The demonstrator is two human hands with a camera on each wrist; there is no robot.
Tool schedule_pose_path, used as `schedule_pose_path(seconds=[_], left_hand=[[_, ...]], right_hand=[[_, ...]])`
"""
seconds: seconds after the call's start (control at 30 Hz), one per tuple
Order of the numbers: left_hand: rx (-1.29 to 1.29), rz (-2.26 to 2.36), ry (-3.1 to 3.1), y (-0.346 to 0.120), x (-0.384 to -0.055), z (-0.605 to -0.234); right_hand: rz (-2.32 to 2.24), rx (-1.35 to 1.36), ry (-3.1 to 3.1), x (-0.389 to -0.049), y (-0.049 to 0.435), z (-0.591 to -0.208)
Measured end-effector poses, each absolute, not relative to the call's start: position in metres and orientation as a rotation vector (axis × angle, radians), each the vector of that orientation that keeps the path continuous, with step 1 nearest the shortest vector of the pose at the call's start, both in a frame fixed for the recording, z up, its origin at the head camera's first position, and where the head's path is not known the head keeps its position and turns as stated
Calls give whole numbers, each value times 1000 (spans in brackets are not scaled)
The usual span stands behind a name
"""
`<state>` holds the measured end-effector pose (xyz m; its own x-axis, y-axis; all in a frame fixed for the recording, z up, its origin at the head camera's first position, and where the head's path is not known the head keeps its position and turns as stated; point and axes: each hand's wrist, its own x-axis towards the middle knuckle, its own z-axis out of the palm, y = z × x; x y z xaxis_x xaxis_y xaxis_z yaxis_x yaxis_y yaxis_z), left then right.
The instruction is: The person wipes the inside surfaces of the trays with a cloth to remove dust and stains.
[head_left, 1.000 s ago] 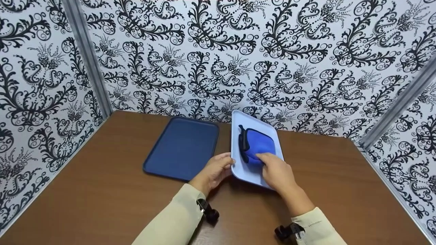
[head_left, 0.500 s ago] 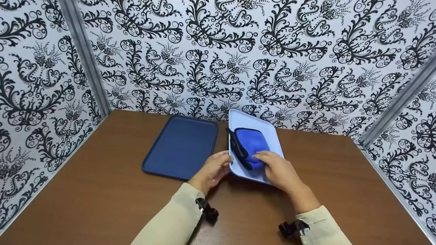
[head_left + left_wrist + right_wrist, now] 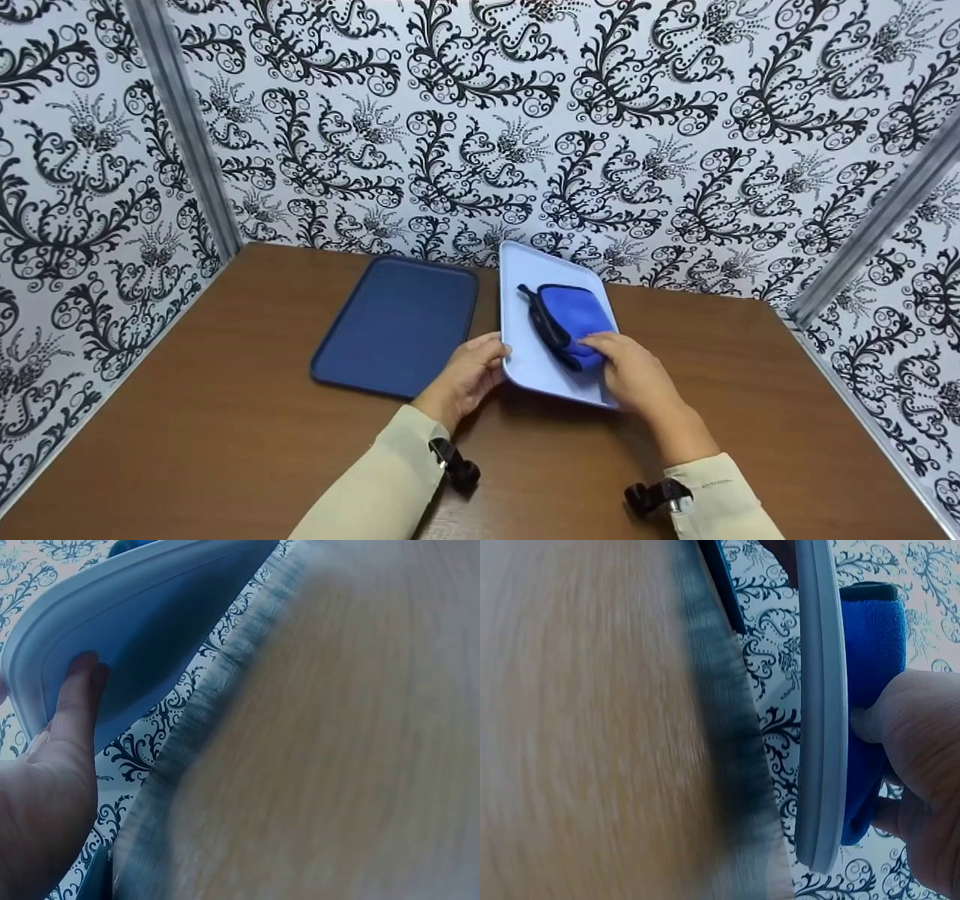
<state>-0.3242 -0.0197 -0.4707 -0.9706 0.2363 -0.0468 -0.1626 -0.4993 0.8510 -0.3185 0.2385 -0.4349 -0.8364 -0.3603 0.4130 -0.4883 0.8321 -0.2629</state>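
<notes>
Both hands hold the light blue tray (image 3: 525, 352) tilted above the brown worktop (image 3: 225, 435): the left hand (image 3: 469, 375) grips its left edge, while the right hand (image 3: 637, 375) pinches the blue pouch (image 3: 574, 319) against its surface. A dark blue tray (image 3: 397, 322) lies flat just left of the light blue tray

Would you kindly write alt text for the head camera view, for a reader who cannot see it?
Two hands hold a light blue tray tilted above a brown table: the left hand grips its left edge, and the right hand pinches a blue pouch against its near right corner. A dark blue tray lies flat to the left, before black-and-white patterned walls.
</notes>
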Motion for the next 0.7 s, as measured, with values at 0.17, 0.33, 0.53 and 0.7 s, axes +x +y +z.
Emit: schedule_pose_path(seconds=[0.17, 0.33, 0.53, 0.7], left_hand=[[100, 2525, 1443, -19, -324, -470], [96, 2520, 1457, -20, -323, -469], [80, 2520, 1462, -20, -323, -469], [80, 2524, 1457, -20, -323, -469]], right_hand=[[512, 584, -2717, -319, 243, -432], [503, 570, -2757, -314, 241, -424], [470, 557, -2808, -308, 236, -416], [448, 579, -2821, -303, 231, -413]])
